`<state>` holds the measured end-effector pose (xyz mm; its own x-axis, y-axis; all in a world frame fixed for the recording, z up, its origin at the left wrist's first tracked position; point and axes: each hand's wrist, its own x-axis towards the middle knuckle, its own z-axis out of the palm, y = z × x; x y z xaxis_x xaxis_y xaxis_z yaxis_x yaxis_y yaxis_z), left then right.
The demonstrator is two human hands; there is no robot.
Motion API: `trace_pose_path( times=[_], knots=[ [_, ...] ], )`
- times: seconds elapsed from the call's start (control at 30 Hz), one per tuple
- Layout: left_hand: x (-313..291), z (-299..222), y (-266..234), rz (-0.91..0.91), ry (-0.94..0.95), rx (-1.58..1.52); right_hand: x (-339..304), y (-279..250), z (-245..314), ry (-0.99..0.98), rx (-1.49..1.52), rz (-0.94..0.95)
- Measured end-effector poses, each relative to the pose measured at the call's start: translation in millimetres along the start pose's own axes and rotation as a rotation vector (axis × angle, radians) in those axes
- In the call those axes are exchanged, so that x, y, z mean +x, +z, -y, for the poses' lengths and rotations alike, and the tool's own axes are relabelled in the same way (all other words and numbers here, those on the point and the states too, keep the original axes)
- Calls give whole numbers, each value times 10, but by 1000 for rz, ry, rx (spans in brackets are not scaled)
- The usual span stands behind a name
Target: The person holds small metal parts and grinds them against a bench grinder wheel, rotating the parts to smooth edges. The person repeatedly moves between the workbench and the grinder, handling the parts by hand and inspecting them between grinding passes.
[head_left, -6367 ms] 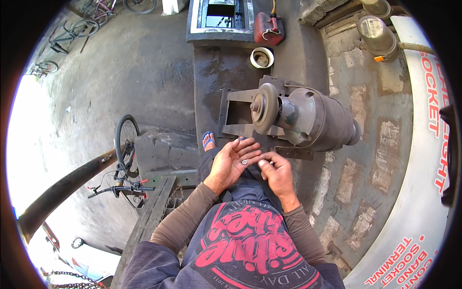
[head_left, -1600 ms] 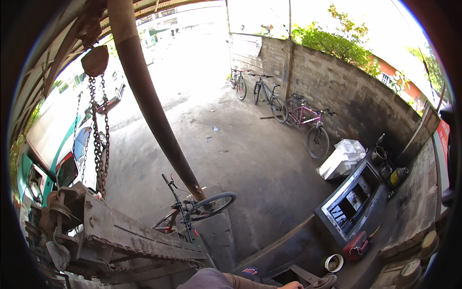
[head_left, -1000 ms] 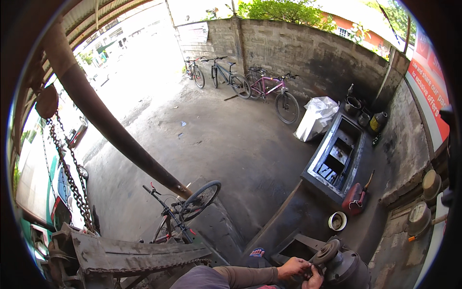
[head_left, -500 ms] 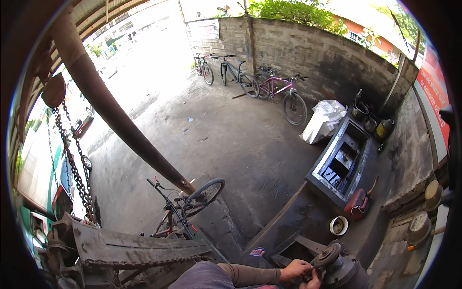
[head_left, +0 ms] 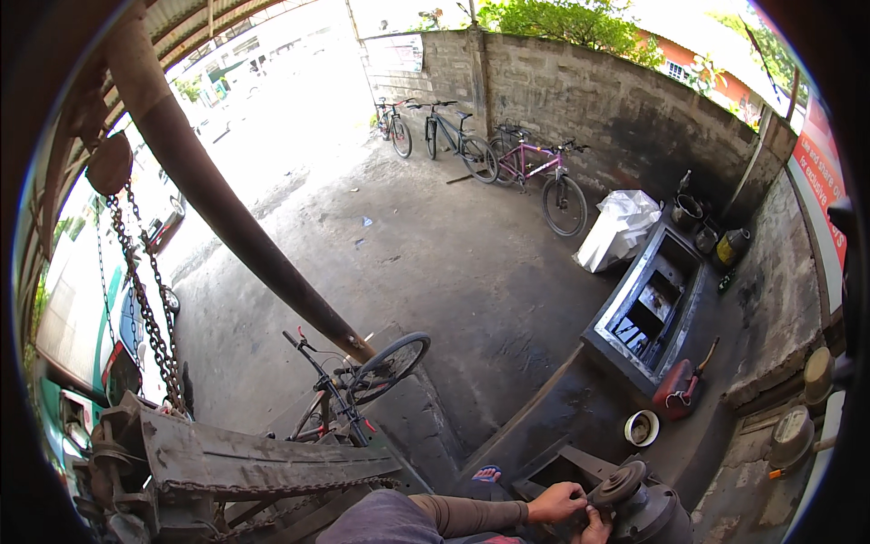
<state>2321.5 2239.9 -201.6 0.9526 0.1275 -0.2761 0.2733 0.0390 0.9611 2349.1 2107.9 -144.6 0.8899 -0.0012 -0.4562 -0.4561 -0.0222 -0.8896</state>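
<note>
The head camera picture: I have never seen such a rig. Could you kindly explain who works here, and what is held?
No robot works here, only a person with two bare hands. The picture comes from a camera worn on the head; its fisheye lens bends straight edges near the rim. At the lower right, the left hand and right hand are close together beside the round wheel of a grey machine. Whether their grip holds something small cannot be told. Beyond the machine, a white bucket and a red can are on the dark ground; farther left, a bicycle is beside a dark pole.
</note>
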Motion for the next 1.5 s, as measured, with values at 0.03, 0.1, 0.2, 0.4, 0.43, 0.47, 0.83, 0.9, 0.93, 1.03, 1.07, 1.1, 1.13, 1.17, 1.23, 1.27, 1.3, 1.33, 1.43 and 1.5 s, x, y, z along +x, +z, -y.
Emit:
trace_pose_path(
  times=[0.03, 0.1, 0.2, 0.4, 0.43, 0.47, 0.83, 0.9, 0.93, 1.03, 1.07, 1.1, 1.13, 1.17, 1.23, 1.27, 1.3, 1.33, 1.43, 1.5],
  knots=[
    [30, 137, 61, -36, -22, -75, 5, 3, 2, -8, -6, 6],
    [51, 110, 95, 59, -170, -219, 17, -34, 3, -25, -25, -1],
    [45, 155, 140, 127, -312, -393, -8, -48, 9, -43, -75, -3],
    [-43, 109, 150, 187, -414, -595, 32, -176, -209, 132, 158, 34],
    [-67, 98, 141, 179, -416, -617, 58, -220, -283, 164, 214, 15],
    [-91, 48, 146, 185, -420, -635, 69, -270, -326, 195, 270, -9],
    [-170, -35, -17, -45, -57, -49, 5, -214, -374, 37, 20, 97],
    [-162, 26, -5, 24, -84, -76, 19, -241, -438, 86, 46, 124],
    [-166, 12, -9, 18, -51, -12, -16, -233, -401, 83, 33, 121],
    [-143, -165, -111, 48, 131, 280, -128, -194, -231, 114, 144, 155],
    [-130, -172, -126, 51, 209, 323, -134, -221, -241, 115, 129, 153],
    [-126, -180, -139, 54, 288, 365, -141, -232, -255, 115, 113, 153],
    [-137, -190, -164, 71, 231, 356, -148, -223, -278, 109, 103, 153],
    [-130, -244, -182, 88, 180, 344, -142, -212, -252, 96, 89, 151],
    [-148, -359, -177, 117, 54, 245, -157, -204, -190, 100, 57, 129],
    [-138, -322, -151, 86, 14, 153, -141, -190, -212, 92, 80, 100],
    [-124, -255, -113, 54, -26, 60, -120, -174, -250, 84, 102, 72],
    [-114, -208, -85, 22, -67, -32, -104, -162, -275, 75, 124, 43],
    [-79, -260, -79, 73, -263, -148, -44, -98, -216, 31, 139, -7],
    [-92, -266, -71, 64, -334, -230, -32, -70, -159, 14, 103, -44]
  ],
)
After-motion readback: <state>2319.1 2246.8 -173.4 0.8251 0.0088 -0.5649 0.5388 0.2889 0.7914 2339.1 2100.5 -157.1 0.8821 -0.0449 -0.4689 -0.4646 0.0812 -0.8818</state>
